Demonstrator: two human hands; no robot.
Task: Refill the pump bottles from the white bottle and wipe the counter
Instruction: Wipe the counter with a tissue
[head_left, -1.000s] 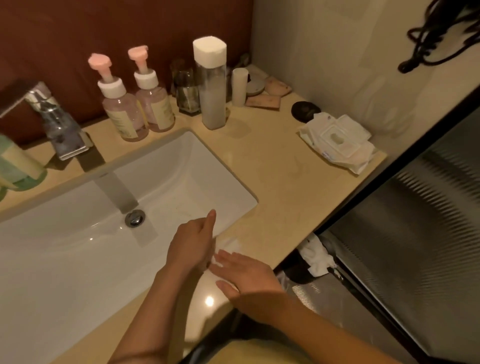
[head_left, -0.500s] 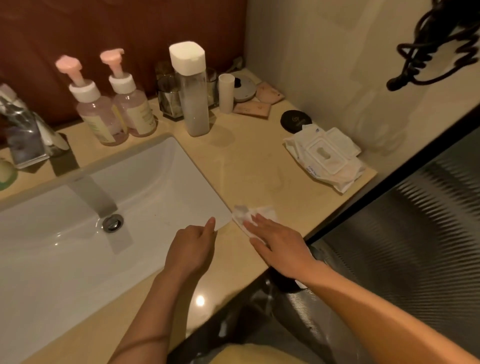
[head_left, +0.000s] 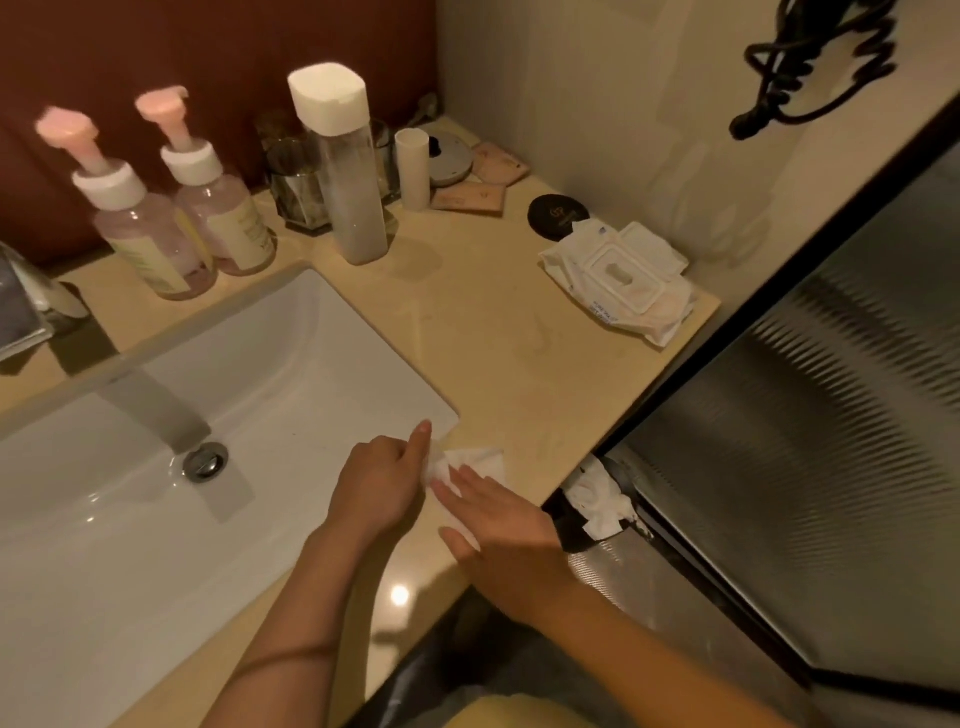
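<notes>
Two pink pump bottles (head_left: 150, 228) (head_left: 223, 208) stand side by side at the back of the beige counter (head_left: 498, 332), behind the sink. The tall bottle with a white cap (head_left: 345, 171) stands upright to their right. A white wipe (head_left: 475, 462) lies on the counter at the sink's near right corner. My right hand (head_left: 493, 525) presses flat on the wipe with straight fingers. My left hand (head_left: 379, 483) rests at the sink rim just left of it, fingers loosely curled, forefinger out, touching the wipe's edge.
A white sink (head_left: 156, 467) with a drain (head_left: 205, 462) fills the left. A wet-wipe pack (head_left: 618, 275) lies at the counter's right edge, a black round lid (head_left: 556, 215) behind it. Glass cups (head_left: 296, 182), a small white tube (head_left: 413, 166) and sachets (head_left: 467, 197) crowd the back corner. Crumpled tissue (head_left: 597, 504) lies below the edge.
My right hand slid the wipe out to the right along the counter, then back left against my left hand. The left hand stayed at the sink's corner.
</notes>
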